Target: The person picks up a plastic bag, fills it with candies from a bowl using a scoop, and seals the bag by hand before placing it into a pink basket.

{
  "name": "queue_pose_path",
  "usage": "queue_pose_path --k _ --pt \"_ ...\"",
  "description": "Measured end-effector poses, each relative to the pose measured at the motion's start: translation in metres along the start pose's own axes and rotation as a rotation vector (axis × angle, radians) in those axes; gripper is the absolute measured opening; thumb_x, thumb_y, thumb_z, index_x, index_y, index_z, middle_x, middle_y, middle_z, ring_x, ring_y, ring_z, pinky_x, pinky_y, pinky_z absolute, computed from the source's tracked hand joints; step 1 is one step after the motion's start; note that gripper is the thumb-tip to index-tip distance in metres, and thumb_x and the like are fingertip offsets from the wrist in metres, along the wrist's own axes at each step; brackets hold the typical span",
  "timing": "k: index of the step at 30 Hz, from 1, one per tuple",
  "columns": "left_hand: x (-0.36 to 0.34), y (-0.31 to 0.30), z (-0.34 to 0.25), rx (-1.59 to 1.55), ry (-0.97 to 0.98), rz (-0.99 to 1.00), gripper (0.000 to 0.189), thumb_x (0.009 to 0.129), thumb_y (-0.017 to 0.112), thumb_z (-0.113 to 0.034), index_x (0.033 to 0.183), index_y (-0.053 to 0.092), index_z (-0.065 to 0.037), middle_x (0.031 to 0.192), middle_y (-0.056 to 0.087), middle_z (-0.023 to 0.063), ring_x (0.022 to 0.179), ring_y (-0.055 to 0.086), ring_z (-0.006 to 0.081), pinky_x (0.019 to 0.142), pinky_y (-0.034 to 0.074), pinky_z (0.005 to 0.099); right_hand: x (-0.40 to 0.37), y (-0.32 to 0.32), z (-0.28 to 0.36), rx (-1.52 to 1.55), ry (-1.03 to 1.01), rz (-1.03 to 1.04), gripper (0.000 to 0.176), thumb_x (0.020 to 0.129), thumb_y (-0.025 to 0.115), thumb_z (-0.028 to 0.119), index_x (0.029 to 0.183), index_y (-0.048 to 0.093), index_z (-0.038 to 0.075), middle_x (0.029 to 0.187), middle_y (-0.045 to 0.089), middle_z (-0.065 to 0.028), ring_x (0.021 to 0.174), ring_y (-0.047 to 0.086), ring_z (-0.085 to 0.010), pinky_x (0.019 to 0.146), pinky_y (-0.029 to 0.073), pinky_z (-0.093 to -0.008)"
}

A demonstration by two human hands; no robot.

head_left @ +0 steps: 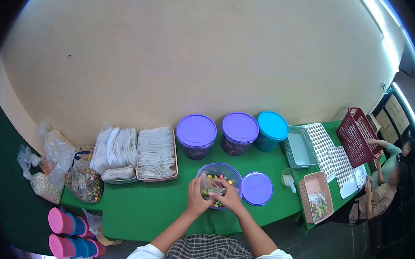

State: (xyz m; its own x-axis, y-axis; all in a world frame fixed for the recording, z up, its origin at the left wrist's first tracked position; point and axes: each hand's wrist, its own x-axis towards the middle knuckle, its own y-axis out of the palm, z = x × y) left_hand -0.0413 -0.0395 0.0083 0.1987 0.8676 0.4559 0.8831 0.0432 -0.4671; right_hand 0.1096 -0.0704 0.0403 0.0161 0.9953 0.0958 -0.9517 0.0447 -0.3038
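Both of my hands are over an open purple tub (237, 175) holding small colourful pieces, some yellow, green and red. Between them is a clear plastic cup (213, 187), tilted over the tub. My left hand (197, 195) curls around the cup's left side, and my right hand (228, 197) grips it from the right. I cannot make out what is inside the cup. A purple lid (257, 188) lies flat on the green cloth, just right of the tub.
Lidded tubs (196, 131) line the wall. Left are trays of white packets (156, 155) and filled bags (84, 181). Right are a scoop in a bowl (289, 180), baskets (316, 176), sticker sheets (318, 141) and a red basket (352, 133) touched by another person (379, 197).
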Motion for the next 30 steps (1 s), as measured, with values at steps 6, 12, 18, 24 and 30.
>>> queue_pose_path --k 6,12,18,24,30 --pt "-0.009 -0.009 0.012 -0.469 -0.287 0.273 0.078 0.067 0.082 -0.025 0.130 0.043 0.000 0.115 0.058 0.0131 0.099 0.059 0.0216 0.088 0.046 0.0332 0.007 -0.015 -0.042 0.108 0.136 -0.164 0.024 0.084 0.065 0.016 0.100 0.066 -0.002 0.097 0.067 -0.0096 0.093 0.060 -0.0163 0.084 0.046 -0.0301" --pt "-0.030 -0.005 0.034 -0.603 -0.535 0.506 0.036 0.077 0.076 -0.016 0.106 0.061 -0.001 0.093 0.063 0.0004 0.088 0.058 0.0081 0.078 0.047 0.0254 0.005 -0.019 -0.025 0.299 0.180 -0.084 0.029 0.083 0.068 0.011 0.107 0.063 -0.003 0.107 0.065 -0.0095 0.090 0.061 -0.0150 0.080 0.048 -0.0295" --pt "-0.040 -0.005 0.025 -0.616 -0.555 0.537 0.041 0.074 0.078 -0.017 0.107 0.059 0.000 0.093 0.062 0.0009 0.086 0.057 0.0101 0.079 0.047 0.0263 -0.002 -0.020 -0.018 0.400 0.197 -0.072 0.027 0.082 0.069 0.013 0.102 0.066 -0.004 0.106 0.066 -0.0113 0.091 0.063 -0.0155 0.078 0.050 -0.0286" --pt "-0.051 0.006 0.022 -0.665 -0.495 0.534 0.057 0.072 0.080 -0.016 0.120 0.052 -0.001 0.108 0.060 0.0053 0.100 0.055 0.0132 0.089 0.045 0.0290 -0.007 -0.026 -0.012 0.360 0.245 -0.132 0.027 0.082 0.069 0.011 0.105 0.064 -0.004 0.110 0.064 -0.0111 0.096 0.062 -0.0156 0.080 0.050 -0.0299" --pt "-0.047 0.009 -0.008 -0.818 -0.583 0.598 0.061 0.074 0.076 -0.008 0.128 0.046 -0.003 0.117 0.057 0.0048 0.110 0.052 0.0142 0.096 0.042 0.0308 -0.021 -0.042 -0.013 0.354 0.190 -0.126 0.026 0.083 0.068 0.011 0.105 0.063 -0.002 0.104 0.065 -0.0098 0.093 0.062 -0.0155 0.081 0.050 -0.0300"
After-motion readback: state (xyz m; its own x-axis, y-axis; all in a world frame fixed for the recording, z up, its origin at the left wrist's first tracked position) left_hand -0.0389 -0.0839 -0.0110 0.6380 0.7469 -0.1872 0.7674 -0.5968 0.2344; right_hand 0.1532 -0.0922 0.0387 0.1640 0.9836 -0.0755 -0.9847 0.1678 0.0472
